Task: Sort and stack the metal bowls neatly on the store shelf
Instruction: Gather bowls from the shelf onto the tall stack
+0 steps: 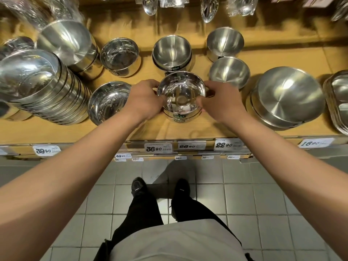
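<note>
Gripping bowl stack point(181, 95) rim: left hand point(145, 99), right hand point(220, 102).

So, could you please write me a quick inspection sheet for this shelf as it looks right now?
Surface: wooden shelf with price tags along its front edge.
Job's things: shiny bowl held at the top of a short stack, front centre; matte bowls behind it; two matte bowls to the right; tall tilted stack at left; large bowl stack at right.
Clutter: wrapped utensils hanging above the shelf.
Grippers: left hand and right hand grip the shiny bowl's rim on opposite sides.
Cables: nothing seen.
Surroundings: grey tiled floor; lower shelf tags below.
</note>
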`<state>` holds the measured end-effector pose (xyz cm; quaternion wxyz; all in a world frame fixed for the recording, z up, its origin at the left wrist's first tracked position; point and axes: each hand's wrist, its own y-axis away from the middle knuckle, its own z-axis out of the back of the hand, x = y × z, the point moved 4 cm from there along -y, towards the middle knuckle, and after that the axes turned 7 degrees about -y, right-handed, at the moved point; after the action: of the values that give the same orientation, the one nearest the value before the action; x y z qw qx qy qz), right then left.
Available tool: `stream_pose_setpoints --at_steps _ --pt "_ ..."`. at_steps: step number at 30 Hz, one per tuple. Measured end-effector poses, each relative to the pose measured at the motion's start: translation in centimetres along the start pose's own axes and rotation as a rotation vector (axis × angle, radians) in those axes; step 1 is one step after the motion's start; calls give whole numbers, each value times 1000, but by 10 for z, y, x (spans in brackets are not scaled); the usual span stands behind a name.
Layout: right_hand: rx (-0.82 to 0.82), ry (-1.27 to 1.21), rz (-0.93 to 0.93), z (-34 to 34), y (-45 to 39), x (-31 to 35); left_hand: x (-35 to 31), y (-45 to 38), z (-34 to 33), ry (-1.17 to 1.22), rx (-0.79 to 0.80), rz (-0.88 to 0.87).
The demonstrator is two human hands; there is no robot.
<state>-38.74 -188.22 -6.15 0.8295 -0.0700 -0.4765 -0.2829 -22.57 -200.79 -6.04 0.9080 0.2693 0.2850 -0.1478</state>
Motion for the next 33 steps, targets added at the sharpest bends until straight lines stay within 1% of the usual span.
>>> stream_pose_setpoints --at_steps 4,8,14,20,26,33 --pt "-30 70 18 -1 1 5 3 -1 1 -12 -22 -25" --pt "-16 116 18 -1 0 7 4 -1 3 -20 -19 -30" --pt "-1 120 17 -4 -1 7 3 2 7 -78 -17 -67" --pt "-30 137 49 -7 3 8 0 5 12 -124 -31 -102" --pt "-24 95 39 -11 7 12 3 8 15 -136 -26 -91" --pt "-20 36 -4 -14 7 15 10 13 12 -78 -2 -52"
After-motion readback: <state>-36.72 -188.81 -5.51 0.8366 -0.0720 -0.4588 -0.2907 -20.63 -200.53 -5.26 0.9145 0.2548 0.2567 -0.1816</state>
